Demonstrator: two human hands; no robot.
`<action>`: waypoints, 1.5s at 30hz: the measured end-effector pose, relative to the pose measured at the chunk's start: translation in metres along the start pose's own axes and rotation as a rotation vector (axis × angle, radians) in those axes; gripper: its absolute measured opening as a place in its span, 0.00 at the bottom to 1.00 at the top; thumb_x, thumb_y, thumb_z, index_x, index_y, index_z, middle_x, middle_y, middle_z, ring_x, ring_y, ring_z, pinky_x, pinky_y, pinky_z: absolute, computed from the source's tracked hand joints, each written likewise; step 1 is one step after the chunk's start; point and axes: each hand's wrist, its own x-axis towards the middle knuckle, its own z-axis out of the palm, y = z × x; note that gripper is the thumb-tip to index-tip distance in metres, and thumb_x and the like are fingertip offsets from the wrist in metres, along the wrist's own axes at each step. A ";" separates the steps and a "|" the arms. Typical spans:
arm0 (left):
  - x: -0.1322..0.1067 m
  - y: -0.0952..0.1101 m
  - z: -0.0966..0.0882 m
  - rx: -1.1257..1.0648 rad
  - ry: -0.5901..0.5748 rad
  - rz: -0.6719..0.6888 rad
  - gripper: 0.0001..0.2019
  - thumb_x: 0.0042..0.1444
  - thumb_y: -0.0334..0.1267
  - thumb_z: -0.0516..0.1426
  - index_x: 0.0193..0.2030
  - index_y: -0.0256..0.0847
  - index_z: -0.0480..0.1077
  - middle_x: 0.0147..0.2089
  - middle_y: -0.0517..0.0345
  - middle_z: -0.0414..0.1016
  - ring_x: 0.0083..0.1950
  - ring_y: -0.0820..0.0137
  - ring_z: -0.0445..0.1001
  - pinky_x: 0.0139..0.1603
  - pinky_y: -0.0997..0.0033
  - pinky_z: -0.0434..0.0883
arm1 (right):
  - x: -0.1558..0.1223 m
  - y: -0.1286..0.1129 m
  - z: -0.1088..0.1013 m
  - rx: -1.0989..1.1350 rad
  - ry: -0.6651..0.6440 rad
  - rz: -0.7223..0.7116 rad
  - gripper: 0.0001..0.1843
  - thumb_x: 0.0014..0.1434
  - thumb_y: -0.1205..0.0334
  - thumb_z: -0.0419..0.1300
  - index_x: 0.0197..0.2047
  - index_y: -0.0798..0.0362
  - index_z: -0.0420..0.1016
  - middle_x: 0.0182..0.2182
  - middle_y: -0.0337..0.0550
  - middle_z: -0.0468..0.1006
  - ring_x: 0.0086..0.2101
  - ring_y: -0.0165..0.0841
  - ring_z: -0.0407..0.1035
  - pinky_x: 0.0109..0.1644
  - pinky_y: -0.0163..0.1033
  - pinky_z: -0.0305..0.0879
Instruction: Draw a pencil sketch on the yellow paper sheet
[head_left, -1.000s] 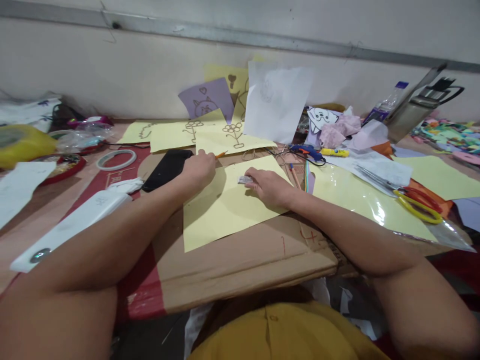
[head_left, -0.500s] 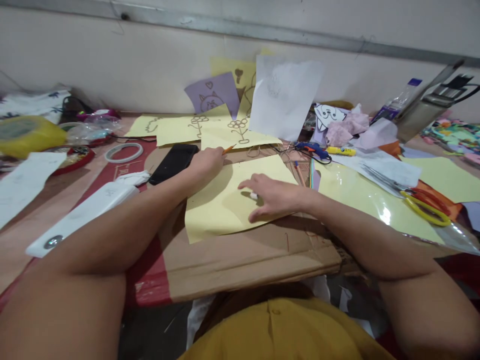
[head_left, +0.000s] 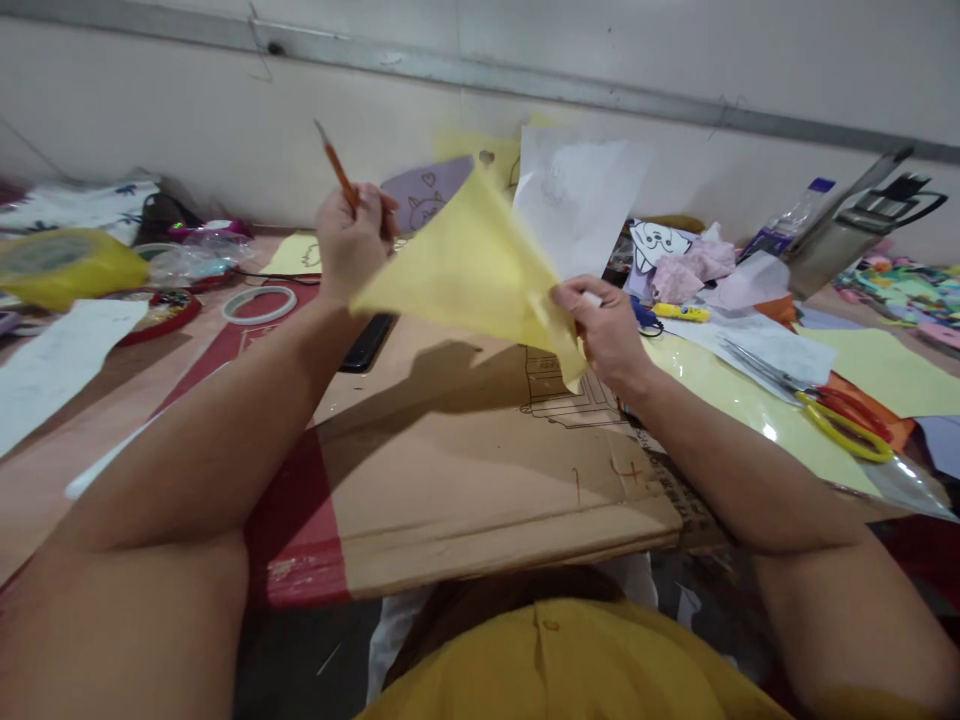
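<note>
My left hand (head_left: pixel 354 238) is raised at the left, closed around an orange pencil (head_left: pixel 339 168) whose tip points up and left. A yellow sheet of paper (head_left: pixel 457 270) is in the air between my hands, tilted and blurred by motion. My right hand (head_left: pixel 611 330) pinches its lower right edge. A small white piece (head_left: pixel 592 298), perhaps an eraser, shows between the right fingers. The sheet's left corner passes close to my left wrist; whether it touches there I cannot tell. Below lies a cardboard sheet (head_left: pixel 450 470) with printed lines, under the paper's shadow.
A black phone (head_left: pixel 366 345) lies partly behind my left forearm. A tape roll (head_left: pixel 259 304) is farther left. On the right are yellow-handled scissors (head_left: pixel 847 425), a yellow glue tube (head_left: pixel 681 312) and a metal flask (head_left: pixel 847 240). Drawings and a white sheet (head_left: pixel 574 195) lean against the wall.
The yellow sheet has come up off the cardboard, with my right hand closing on its edge. My left hand has risen up and left with the pencil, now upright.
</note>
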 end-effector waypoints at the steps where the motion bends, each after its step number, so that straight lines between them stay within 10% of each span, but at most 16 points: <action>1: 0.004 0.004 -0.001 -0.058 0.054 0.007 0.16 0.76 0.40 0.44 0.36 0.43 0.65 0.28 0.65 0.63 0.25 0.76 0.56 0.30 0.74 0.60 | 0.006 0.000 -0.005 0.099 0.070 0.052 0.16 0.57 0.43 0.69 0.35 0.46 0.77 0.33 0.37 0.80 0.39 0.36 0.75 0.45 0.44 0.74; 5: 0.000 0.007 0.001 -0.197 -0.008 -0.108 0.15 0.77 0.43 0.44 0.44 0.45 0.69 0.37 0.61 0.77 0.31 0.75 0.66 0.35 0.71 0.66 | 0.018 -0.002 -0.013 0.374 0.137 0.101 0.23 0.55 0.36 0.67 0.45 0.44 0.77 0.46 0.41 0.84 0.51 0.43 0.76 0.56 0.54 0.76; 11: -0.054 -0.007 0.035 -0.202 -0.418 -0.272 0.16 0.75 0.47 0.50 0.57 0.42 0.72 0.58 0.52 0.80 0.59 0.66 0.75 0.58 0.63 0.71 | 0.007 -0.004 0.003 0.488 0.096 0.094 0.28 0.54 0.36 0.65 0.53 0.42 0.76 0.53 0.41 0.83 0.63 0.45 0.70 0.65 0.56 0.70; 19: -0.068 0.001 0.040 -0.114 -0.338 -0.307 0.10 0.69 0.43 0.54 0.37 0.42 0.68 0.33 0.59 0.74 0.33 0.72 0.71 0.36 0.75 0.71 | 0.007 0.019 0.007 0.392 0.042 0.270 0.23 0.53 0.41 0.64 0.46 0.47 0.74 0.44 0.42 0.85 0.49 0.42 0.78 0.54 0.51 0.77; 24: -0.057 -0.004 0.032 0.106 -0.254 -0.218 0.10 0.68 0.39 0.53 0.34 0.42 0.66 0.30 0.60 0.71 0.30 0.74 0.67 0.33 0.76 0.68 | 0.034 0.035 -0.027 0.210 0.364 0.325 0.14 0.51 0.53 0.60 0.40 0.47 0.70 0.31 0.35 0.76 0.30 0.30 0.70 0.29 0.36 0.68; 32: -0.048 -0.011 0.020 0.154 -0.763 -0.585 0.14 0.67 0.49 0.53 0.36 0.45 0.72 0.34 0.53 0.80 0.31 0.65 0.77 0.33 0.64 0.74 | 0.064 0.032 -0.083 0.266 0.661 0.194 0.11 0.51 0.58 0.59 0.40 0.46 0.67 0.28 0.31 0.61 0.23 0.25 0.57 0.24 0.32 0.54; 39: -0.060 -0.009 0.031 0.887 -0.884 0.026 0.14 0.69 0.45 0.51 0.45 0.42 0.76 0.46 0.49 0.82 0.46 0.57 0.79 0.43 0.64 0.71 | 0.039 0.024 -0.044 -0.142 0.104 0.162 0.12 0.56 0.59 0.60 0.42 0.49 0.79 0.29 0.37 0.74 0.28 0.29 0.65 0.29 0.34 0.62; 45: -0.072 -0.008 0.033 1.108 -0.823 0.262 0.18 0.72 0.40 0.48 0.59 0.43 0.75 0.56 0.47 0.77 0.51 0.57 0.78 0.48 0.63 0.71 | 0.008 0.018 -0.016 -0.964 -0.525 -0.083 0.17 0.60 0.70 0.57 0.48 0.52 0.82 0.53 0.52 0.79 0.54 0.44 0.71 0.62 0.51 0.66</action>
